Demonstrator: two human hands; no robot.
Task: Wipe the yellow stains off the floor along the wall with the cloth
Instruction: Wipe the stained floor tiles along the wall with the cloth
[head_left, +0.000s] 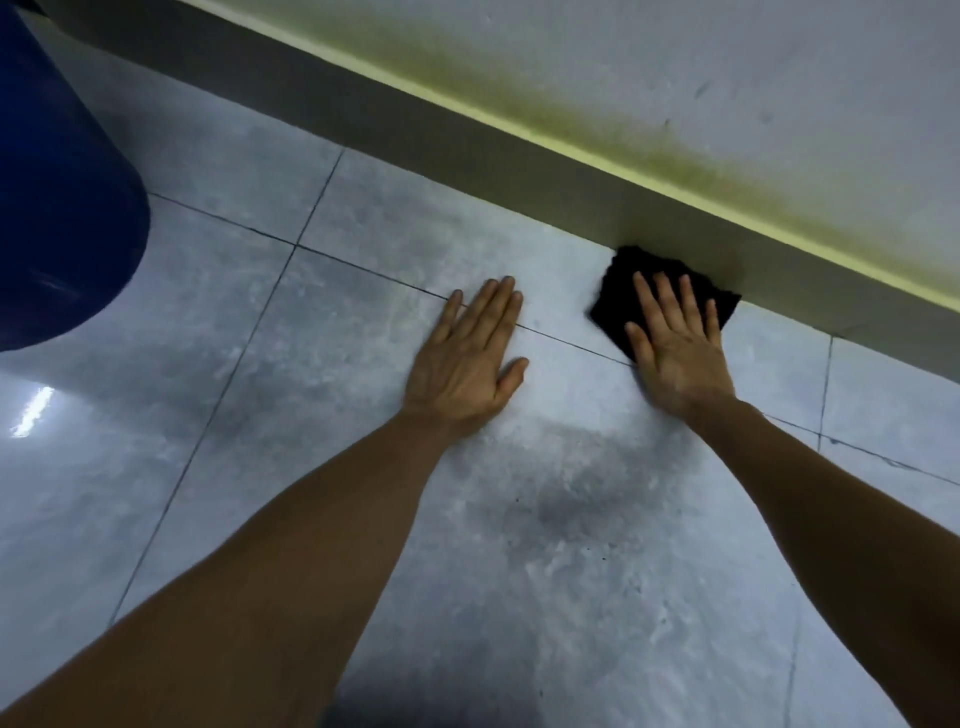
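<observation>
Pressed black cloth (621, 270) flat under spread right hand (675, 348), right of centre against the skirting (519, 156). Left hand (462, 364) open, empty, on the floor (260, 364). Better to rub along the wall edge, firmly.

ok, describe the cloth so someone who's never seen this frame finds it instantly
Follow the grey skirting along the base of the wall to where it meets the tiled floor. The cloth lies flat there against the skirting, under the right hand. It is the only black thing on the pale tiles.
</observation>
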